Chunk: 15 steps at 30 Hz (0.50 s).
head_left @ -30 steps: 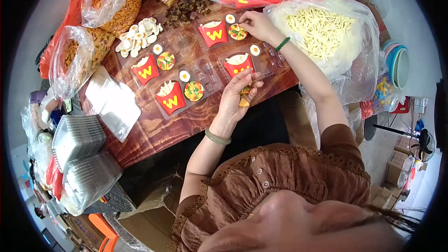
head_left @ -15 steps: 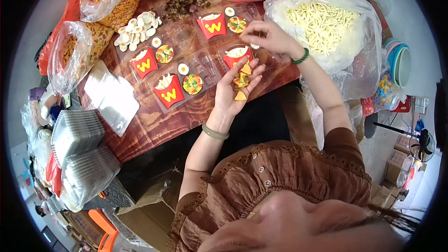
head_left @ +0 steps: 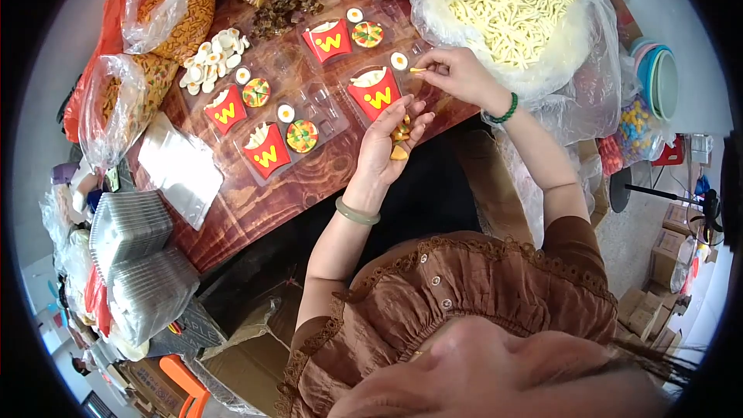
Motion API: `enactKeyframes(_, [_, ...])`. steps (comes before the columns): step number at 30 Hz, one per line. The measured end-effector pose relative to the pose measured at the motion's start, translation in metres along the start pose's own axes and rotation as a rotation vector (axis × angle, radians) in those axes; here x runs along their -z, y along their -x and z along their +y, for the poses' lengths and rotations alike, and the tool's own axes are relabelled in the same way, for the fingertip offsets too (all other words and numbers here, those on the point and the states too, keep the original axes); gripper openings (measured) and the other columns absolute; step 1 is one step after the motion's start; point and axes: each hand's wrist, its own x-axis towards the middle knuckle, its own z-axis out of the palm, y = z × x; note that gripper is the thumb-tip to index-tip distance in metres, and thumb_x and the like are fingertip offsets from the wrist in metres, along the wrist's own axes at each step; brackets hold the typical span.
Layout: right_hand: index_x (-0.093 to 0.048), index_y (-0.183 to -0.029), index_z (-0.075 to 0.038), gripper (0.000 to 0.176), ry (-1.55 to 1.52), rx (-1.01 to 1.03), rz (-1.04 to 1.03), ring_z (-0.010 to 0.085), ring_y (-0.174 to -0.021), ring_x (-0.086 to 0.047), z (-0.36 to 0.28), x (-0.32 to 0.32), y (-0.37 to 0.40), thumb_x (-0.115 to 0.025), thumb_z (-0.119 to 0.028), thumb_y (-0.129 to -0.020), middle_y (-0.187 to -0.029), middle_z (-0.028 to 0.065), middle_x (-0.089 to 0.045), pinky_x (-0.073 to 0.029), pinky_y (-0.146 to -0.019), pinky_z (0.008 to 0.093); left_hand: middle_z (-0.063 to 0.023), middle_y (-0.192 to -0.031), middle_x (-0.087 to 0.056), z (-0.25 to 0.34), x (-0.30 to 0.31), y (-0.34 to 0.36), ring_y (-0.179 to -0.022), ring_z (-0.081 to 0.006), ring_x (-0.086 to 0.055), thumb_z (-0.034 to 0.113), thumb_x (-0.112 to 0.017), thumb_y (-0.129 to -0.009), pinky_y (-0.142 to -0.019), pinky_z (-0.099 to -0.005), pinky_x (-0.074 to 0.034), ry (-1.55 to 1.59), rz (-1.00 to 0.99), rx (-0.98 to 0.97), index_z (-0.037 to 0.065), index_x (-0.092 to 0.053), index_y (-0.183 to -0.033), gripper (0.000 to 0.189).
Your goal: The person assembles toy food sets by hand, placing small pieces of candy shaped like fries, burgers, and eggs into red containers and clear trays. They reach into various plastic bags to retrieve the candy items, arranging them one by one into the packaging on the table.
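My left hand (head_left: 385, 143) is palm up at the table edge, its fingers curled round several small yellow and orange pieces (head_left: 399, 152). My right hand (head_left: 453, 76) pinches one small yellow piece (head_left: 419, 70) between thumb and fingertips, just right of a fried-egg piece (head_left: 398, 61). Below that egg lies a red fries box (head_left: 374, 94) in a clear tray, close to my left fingertips. Three more trays each hold a red fries box (head_left: 326, 40), an egg piece and a round pizza-like disc (head_left: 368, 34).
An open bag of pale fries pieces (head_left: 511, 27) lies at the right. Loose egg pieces (head_left: 213, 60) and dark brown pieces (head_left: 288, 9) lie behind the trays. Bags of orange pieces (head_left: 186, 19) stand at the left, near plastic sleeves (head_left: 182, 170) and stacked clear trays (head_left: 131, 224).
My right hand has lowered slightly, and a yellow piece now shows in its pinch. My left fingers have curled further over the pieces. The view has shifted, moving the table items leftward.
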Motion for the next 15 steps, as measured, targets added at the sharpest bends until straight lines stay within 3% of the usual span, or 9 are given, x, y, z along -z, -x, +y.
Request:
enactKeyframes(1, [-0.062,-0.096,-0.005,0.016,0.186,0.043,0.024,0.0175,-0.070,-0.060,0.009,-0.007,-0.004,-0.064,-0.010,-0.081,-0.085,0.0095,-0.061,-0.048,-0.066,0.0285,-0.0134,-0.109,-0.060,-0.002,0.001,-0.002,-0.099,-0.0277,-0.062,0.014,-0.047,-0.095,-0.080,-0.0285,-0.054,0.009,0.001,-0.001,-0.001,-0.047,-0.121,0.030])
enactKeyframes(2, [-0.062,-0.096,-0.005,0.016,0.186,0.044,0.026,0.0175,-0.070,-0.060,0.016,-0.015,-0.004,-0.064,-0.010,-0.081,-0.085,0.0095,-0.061,-0.048,-0.066,0.0285,-0.0132,-0.108,-0.060,-0.004,0.002,-0.003,-0.098,-0.0277,-0.062,0.015,-0.046,-0.095,-0.079,-0.0280,-0.054,0.018,0.004,-0.002,-0.001,-0.048,-0.121,0.030])
enactKeyframes(4, [-0.062,-0.092,-0.005,0.013,0.340,0.233,0.113,0.0253,-0.079,-0.059,0.017,-0.027,-0.006,-0.064,-0.010,-0.079,-0.086,0.0099,-0.059,-0.048,-0.070,0.0324,-0.0131,-0.108,-0.060,-0.008,0.004,-0.005,-0.098,-0.0274,-0.062,0.015,-0.046,-0.095,-0.079,-0.0281,-0.053,0.020,0.015,-0.011,-0.002,-0.048,-0.121,0.030])
enactKeyframes(5, [-0.061,-0.090,-0.005,0.011,0.307,0.208,0.051,0.0279,-0.087,-0.058,0.018,-0.028,-0.004,-0.064,-0.007,-0.079,-0.089,0.0088,-0.058,-0.048,-0.075,0.0358,-0.0130,-0.107,-0.060,-0.009,0.006,-0.005,-0.098,-0.0272,-0.062,0.015,-0.046,-0.095,-0.079,-0.0282,-0.053,0.025,0.027,-0.019,-0.002,-0.047,-0.121,0.030])
enactKeyframes(11, [-0.062,-0.094,-0.005,0.016,0.147,0.462,0.013,0.0264,-0.088,-0.059,0.033,-0.019,-0.005,-0.060,0.000,-0.079,-0.097,0.0084,-0.060,-0.048,-0.078,0.0351,-0.0138,-0.110,-0.059,-0.014,0.013,-0.004,-0.100,-0.0281,-0.061,0.015,-0.044,-0.096,-0.080,-0.0288,-0.053,0.019,0.035,-0.029,-0.001,-0.046,-0.122,0.030])
enactKeyframes(15, [-0.062,-0.098,-0.005,0.019,0.153,0.428,0.107,0.0246,-0.087,-0.059,0.029,-0.017,-0.005,-0.060,0.000,-0.079,-0.099,0.0087,-0.060,-0.049,-0.078,0.0326,-0.0140,-0.111,-0.058,-0.015,0.013,-0.006,-0.101,-0.0289,-0.061,0.015,-0.044,-0.096,-0.080,-0.0292,-0.052,0.043,0.046,-0.046,0.000,-0.046,-0.122,0.030])
